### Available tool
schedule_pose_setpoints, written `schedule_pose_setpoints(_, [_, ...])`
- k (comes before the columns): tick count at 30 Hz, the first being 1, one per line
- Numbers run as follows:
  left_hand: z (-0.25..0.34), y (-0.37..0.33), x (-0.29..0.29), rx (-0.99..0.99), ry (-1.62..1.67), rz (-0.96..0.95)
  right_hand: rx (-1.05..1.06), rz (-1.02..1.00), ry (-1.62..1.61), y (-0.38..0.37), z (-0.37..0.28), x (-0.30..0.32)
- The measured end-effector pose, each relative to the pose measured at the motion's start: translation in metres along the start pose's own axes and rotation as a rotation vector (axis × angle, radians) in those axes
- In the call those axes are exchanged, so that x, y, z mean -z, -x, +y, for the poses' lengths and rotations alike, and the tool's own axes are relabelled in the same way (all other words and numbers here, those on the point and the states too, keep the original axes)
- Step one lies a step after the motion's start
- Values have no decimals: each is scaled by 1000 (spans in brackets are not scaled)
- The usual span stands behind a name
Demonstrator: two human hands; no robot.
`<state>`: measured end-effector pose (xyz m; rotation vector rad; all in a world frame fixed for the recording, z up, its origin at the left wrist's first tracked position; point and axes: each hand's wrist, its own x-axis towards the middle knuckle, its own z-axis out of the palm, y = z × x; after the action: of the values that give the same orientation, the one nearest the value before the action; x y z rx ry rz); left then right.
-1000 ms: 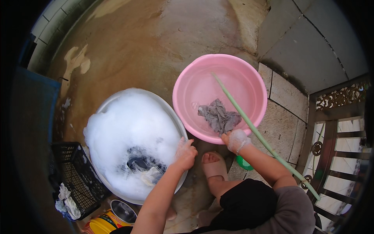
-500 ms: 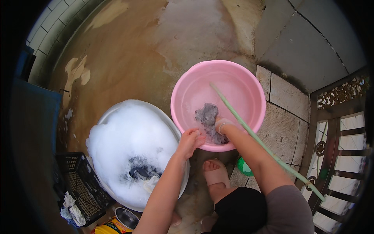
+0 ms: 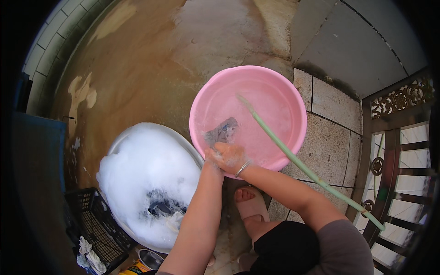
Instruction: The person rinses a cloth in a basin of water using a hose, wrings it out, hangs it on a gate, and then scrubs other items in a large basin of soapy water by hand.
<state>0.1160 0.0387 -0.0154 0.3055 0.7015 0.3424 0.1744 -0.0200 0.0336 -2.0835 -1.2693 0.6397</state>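
A wet grey cloth (image 3: 223, 131) lies partly in the soapy water of a round pink basin (image 3: 300, 98). At the basin's near left side, my right hand (image 3: 231, 156) is closed on the cloth's near end, a bangle round its wrist. My left hand (image 3: 211, 158) presses close against it and also grips that end; its fingers are partly hidden. A long green hose (image 3: 298, 159) slants over the basin's right rim, its far end over the water.
Left of the basin stands a pale tub (image 3: 185, 140) heaped with white foam (image 3: 142, 160), dark fabric (image 3: 160, 208) showing through. A black plastic crate (image 3: 94, 220) sits beside it, with rags (image 3: 91, 256) on its edge. A metal railing (image 3: 392, 183) borders the right.
My right hand has moved left with the grey cloth and now meets my left hand at the near left rim. My left hand, apart from the cloth before, has closed in on it.
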Motion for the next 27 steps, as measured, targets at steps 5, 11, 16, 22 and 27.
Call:
schedule_pose_setpoints(5, [-6,-25,-4,-25,-217,193,-311,97,-2,-19,16,-7])
schedule_pose_setpoints(11, [2,-26,-17,-55,-18,358,-346,-94,72,-25,63,6])
schedule_pose_setpoints(16, [25,-19,-3,232,-399,441,-62,-351,456,-32,84,-3])
schedule_pose_setpoints(22, [25,-9,-26,338,-212,391,-678,-85,-202,-32,95,-21])
schedule_pose_setpoints(27, [31,-35,42,214,114,167,-57,-29,-67,-11,-18,-5])
